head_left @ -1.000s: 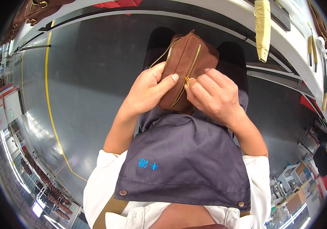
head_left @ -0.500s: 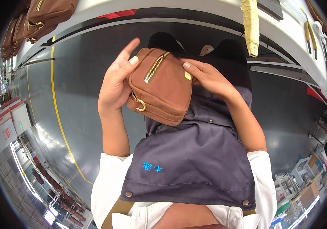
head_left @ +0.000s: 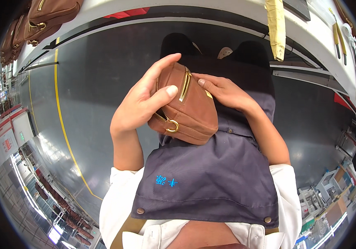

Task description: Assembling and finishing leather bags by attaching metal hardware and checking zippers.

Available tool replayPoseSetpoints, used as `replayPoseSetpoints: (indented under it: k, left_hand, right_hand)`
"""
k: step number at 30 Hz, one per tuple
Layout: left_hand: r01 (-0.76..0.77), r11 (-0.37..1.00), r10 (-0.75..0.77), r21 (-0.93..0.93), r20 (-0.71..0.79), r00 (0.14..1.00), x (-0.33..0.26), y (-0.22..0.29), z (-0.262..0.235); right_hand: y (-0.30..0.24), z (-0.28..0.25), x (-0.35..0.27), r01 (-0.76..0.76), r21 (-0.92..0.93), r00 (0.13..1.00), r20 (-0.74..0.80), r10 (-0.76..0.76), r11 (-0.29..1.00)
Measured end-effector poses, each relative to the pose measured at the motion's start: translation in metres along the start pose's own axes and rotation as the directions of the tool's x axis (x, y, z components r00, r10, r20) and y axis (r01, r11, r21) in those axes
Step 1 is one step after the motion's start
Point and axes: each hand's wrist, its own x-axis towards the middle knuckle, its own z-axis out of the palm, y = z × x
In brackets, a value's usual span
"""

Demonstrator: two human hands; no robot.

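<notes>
A small brown zip bag (head_left: 194, 118) is held up in front of my apron, tilted, between both hands. Its front carries a gold zipper (head_left: 185, 88), and a gold D-ring (head_left: 172, 126) sits on its lower left side. Along the left side runs a second zipper, partly covered by my hand. My left hand (head_left: 138, 103) grips that side, thumb on the front, index finger reaching over the far edge. At the far right edge my right hand (head_left: 230, 94) holds the bag, thumb on top and other fingertips hidden. Beside that thumb shows a small yellow tag (head_left: 209, 95).
A white table edge (head_left: 211, 10) curves across the far side. Several similar brown bags (head_left: 55, 12) lie at its left end. A yellow-wrapped bar (head_left: 275, 31) juts over the edge at right, near a dark slab (head_left: 296, 8) and thin yellow-handled tools (head_left: 336, 39).
The bag has shifted right and slightly nearer, turning so its left side zipper shows. My left hand has moved right, its thumb further onto the front. My right hand has barely moved.
</notes>
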Motion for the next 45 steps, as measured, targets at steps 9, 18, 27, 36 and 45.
replayPoseSetpoints:
  k: [9,18,27,36,45]
  left_hand:
    - [-0.162,0.962,0.145,-0.219,-0.09,0.985,-0.007,-0.01,0.01]
    - [-0.134,0.946,0.12,-0.296,-0.065,0.991,-0.007,-0.008,0.017]
    - [-0.131,0.943,0.115,-0.307,-0.068,0.991,-0.008,-0.008,0.018]
    - [-0.159,0.961,0.13,-0.229,-0.134,0.982,-0.008,-0.006,0.019]
    - [-0.413,0.824,0.562,0.388,-0.469,0.681,-0.042,0.031,0.006]
  right_hand:
    - [-0.032,0.01,-0.02,0.207,-0.484,0.851,-0.34,-0.401,0.85]
    - [-0.048,0.016,-0.016,0.356,-0.549,0.739,-0.33,-0.587,0.756]
    - [-0.052,0.004,-0.02,0.307,-0.413,0.724,-0.484,-0.492,0.857]
    - [-0.051,0.006,-0.019,0.369,-0.337,0.691,-0.524,-0.498,0.866]
    - [-0.034,-0.005,-0.021,0.427,-0.044,0.619,-0.714,-0.327,0.903]
